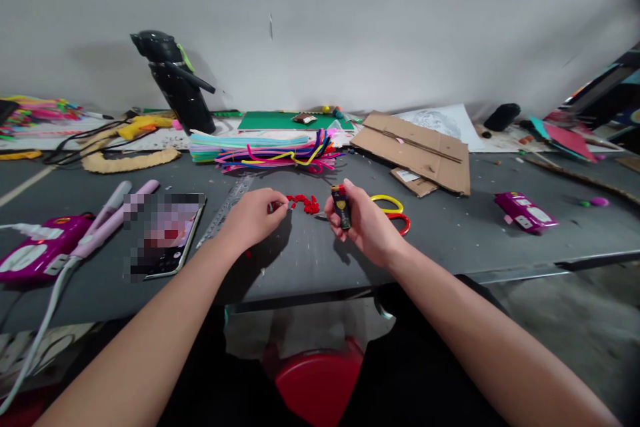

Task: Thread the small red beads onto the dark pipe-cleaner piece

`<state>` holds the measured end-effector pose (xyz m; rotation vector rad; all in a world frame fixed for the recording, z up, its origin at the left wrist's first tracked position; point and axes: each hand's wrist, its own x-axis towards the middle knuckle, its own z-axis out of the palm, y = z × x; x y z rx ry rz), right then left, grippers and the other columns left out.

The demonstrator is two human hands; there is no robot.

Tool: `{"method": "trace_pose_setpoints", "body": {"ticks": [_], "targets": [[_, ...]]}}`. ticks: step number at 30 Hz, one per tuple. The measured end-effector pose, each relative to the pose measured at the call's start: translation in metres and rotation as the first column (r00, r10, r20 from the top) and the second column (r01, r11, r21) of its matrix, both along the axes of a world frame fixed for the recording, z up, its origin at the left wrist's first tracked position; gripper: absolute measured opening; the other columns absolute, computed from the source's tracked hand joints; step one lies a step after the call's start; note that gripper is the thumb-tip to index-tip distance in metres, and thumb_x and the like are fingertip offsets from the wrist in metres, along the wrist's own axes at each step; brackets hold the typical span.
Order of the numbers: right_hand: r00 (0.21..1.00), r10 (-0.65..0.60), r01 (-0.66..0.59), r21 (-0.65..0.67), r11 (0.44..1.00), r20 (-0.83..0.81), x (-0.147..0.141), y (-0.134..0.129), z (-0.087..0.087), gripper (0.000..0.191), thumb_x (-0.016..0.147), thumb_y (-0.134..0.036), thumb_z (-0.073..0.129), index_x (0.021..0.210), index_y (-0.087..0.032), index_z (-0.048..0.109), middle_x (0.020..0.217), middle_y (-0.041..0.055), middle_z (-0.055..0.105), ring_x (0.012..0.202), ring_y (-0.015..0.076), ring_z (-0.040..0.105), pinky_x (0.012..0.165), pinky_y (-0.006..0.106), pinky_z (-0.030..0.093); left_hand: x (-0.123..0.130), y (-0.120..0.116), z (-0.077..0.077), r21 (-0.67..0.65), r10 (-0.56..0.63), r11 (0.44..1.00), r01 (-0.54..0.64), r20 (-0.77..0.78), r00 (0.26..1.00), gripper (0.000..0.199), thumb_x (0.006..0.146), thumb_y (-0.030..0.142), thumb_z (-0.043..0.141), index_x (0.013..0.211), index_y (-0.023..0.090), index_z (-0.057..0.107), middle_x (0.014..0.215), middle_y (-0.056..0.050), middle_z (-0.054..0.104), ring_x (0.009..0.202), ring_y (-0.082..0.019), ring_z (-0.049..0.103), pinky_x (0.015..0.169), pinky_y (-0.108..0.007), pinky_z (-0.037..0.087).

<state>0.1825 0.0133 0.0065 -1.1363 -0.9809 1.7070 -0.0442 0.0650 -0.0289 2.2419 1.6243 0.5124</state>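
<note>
My left hand is closed in a pinch, thumb and forefinger together, beside a small cluster of red fuzzy pieces on the dark grey table. What sits between those fingertips is too small to make out. In my right hand is a dark lighter with a red top, held upright with the thumb near its top end. No flame shows. Scissors with one yellow and one red handle loop lie just beyond the right hand, their blades partly hidden behind it.
Behind the hands lies a bundle of coloured pipe cleaners, with cardboard to its right. A clear ruler, phone, hair straightener and purple power strip are at left. A black thermos jug stands near the wall.
</note>
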Motion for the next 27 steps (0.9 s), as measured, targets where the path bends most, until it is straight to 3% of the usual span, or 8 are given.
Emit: {"method": "trace_pose_setpoints", "body": {"ticks": [6,15,22,27], "targets": [[0.981,0.045,-0.056,-0.049,0.997,-0.191,-0.003,-0.008,0.007,0.043,0.091,-0.048,0.038,0.063,-0.018,0.051,0.054,-0.0018,0.039,0.045,0.0092,0.03,0.046,0.025,0.017,0.002,-0.003,0.002,0.023,-0.024,0.999,0.025,-0.046,0.999,0.029,0.087,0.038,0.051,0.091,0.024,0.076,0.094,-0.006,0.074,0.083,-0.022,0.064,0.073,-0.03,0.043],[0.982,0.04,-0.051,-0.056,0.997,-0.185,-0.005,-0.01,0.01,0.038,0.087,-0.043,0.037,0.06,-0.019,0.049,0.05,-0.0018,0.036,0.044,0.0099,0.025,0.046,0.026,0.012,0.001,-0.001,0.001,0.027,-0.011,1.0,0.011,-0.02,1.0,0.025,0.084,0.035,0.053,0.086,0.025,0.075,0.09,-0.005,0.074,0.081,-0.022,0.063,0.071,-0.03,0.043],[0.984,0.043,-0.05,-0.036,0.998,-0.171,-0.005,-0.011,0.008,0.045,0.092,-0.051,0.037,0.065,-0.018,0.051,0.054,-0.0022,0.038,0.046,0.0099,0.028,0.046,0.025,0.018,0.001,0.004,-0.002,0.025,-0.007,1.0,0.008,-0.051,0.999,0.025,0.085,0.034,0.052,0.085,0.024,0.075,0.092,-0.006,0.073,0.081,-0.022,0.064,0.07,-0.03,0.042],[0.992,-0.01,0.013,0.02,1.0,-0.128,0.001,-0.006,0.007,0.047,0.093,-0.061,0.044,0.082,-0.018,0.059,0.066,0.0001,0.051,0.056,0.013,0.046,0.053,0.026,0.035,0.005,0.007,-0.006,-0.005,0.012,1.0,-0.012,-0.122,0.993,0.025,0.085,0.035,0.053,0.099,0.025,0.072,0.102,-0.006,0.071,0.086,-0.022,0.065,0.068,-0.031,0.041]]}}
